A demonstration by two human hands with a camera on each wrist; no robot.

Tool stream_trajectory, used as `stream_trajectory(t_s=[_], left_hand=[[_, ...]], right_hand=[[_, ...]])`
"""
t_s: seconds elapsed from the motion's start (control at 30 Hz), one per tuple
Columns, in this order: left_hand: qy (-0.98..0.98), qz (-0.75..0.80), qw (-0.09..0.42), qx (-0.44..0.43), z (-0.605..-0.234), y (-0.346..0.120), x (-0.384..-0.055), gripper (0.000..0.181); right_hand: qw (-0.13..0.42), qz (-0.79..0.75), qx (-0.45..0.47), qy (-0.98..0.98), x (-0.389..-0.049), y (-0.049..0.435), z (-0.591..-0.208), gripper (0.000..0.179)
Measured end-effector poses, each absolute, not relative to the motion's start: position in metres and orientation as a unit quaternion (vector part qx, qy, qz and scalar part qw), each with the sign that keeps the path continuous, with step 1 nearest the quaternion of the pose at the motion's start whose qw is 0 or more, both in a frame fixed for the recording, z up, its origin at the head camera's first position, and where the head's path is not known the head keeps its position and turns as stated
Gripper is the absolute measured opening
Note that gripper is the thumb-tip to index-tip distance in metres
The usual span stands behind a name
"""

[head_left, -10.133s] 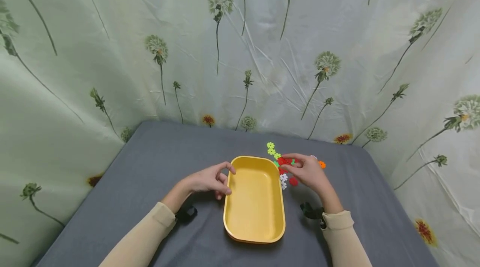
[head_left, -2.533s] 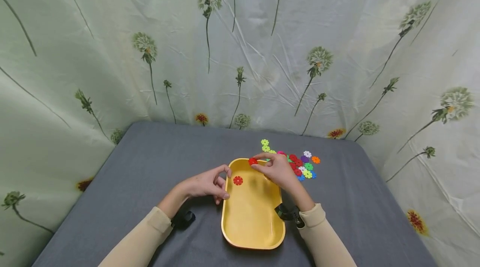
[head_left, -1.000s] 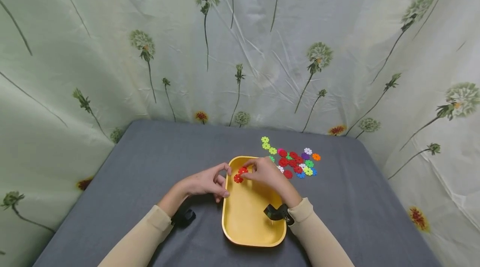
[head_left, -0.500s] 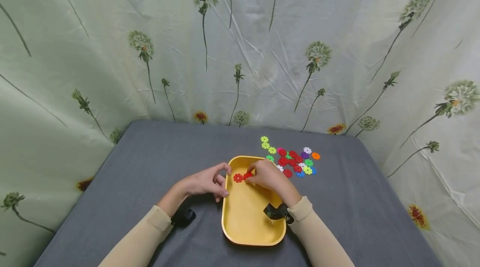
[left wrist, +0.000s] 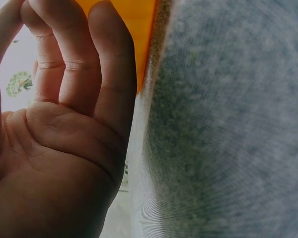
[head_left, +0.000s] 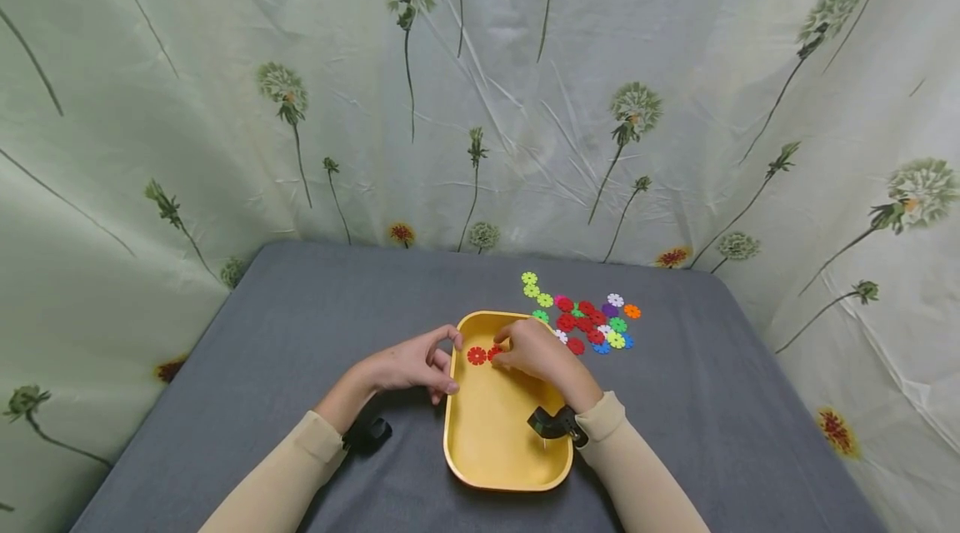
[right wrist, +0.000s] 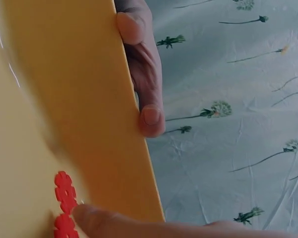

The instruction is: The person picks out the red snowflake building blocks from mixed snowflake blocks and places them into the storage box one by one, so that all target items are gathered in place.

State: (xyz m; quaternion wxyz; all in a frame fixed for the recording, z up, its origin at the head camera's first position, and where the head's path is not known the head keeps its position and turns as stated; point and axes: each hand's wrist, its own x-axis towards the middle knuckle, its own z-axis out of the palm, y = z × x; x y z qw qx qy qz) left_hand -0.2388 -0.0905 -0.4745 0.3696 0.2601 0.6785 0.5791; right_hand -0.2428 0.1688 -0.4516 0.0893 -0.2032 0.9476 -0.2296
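A deep yellow tray (head_left: 495, 441) with rounded corners stands on the grey cloth. My left hand (head_left: 416, 365) grips its left rim, index finger and thumb over the edge; the left wrist view shows that palm (left wrist: 59, 148) beside the tray wall. My right hand (head_left: 536, 354) reaches into the far end of the tray. Its thumb and index fingertips pinch a red flower-shaped plastic disc (head_left: 492, 354) at the tray floor. Directly left of that lies another red flower disc (head_left: 476, 356). Seen from the right wrist, a fingertip (right wrist: 87, 218) touches one of the two red discs (right wrist: 65, 191).
Past the tray's far right corner, many flower discs lie scattered on the cloth (head_left: 360, 291): a red cluster (head_left: 583, 323), yellow-green ones (head_left: 531, 290), an orange one (head_left: 632, 311), plus green, blue, white and purple ones. A dandelion-print curtain (head_left: 337, 100) hangs around the table's back and sides.
My right hand has carried a second red disc from the pile into the tray, then moved it slightly right and down beside the first. My left hand keeps its hold on the rim.
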Motion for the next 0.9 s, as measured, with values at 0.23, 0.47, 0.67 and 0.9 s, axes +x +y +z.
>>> stream_trajectory(t_s=[0.23,0.47,0.67,0.9], left_hand=[[0.672,0.582,0.371,0.270,-0.475,-0.090,-0.239,0.059],[0.671,0.582,0.372,0.271,-0.474,-0.091,-0.240,0.059],[0.671,0.582,0.369,0.273,-0.474,-0.093,-0.240,0.063],[0.669,0.584,0.368,0.273,-0.476,-0.091,-0.240,0.062]], right_hand=[[0.109,-0.357,-0.195,0.907,-0.241,0.178,-0.441,0.031],[0.128,-0.480,-0.216,0.841,-0.239,0.199,-0.421,0.041],[0.100,-0.517,-0.192,0.828,-0.244,0.226,-0.412,0.043],[0.078,-0.551,-0.150,0.817,-0.249,0.265,-0.413,0.046]])
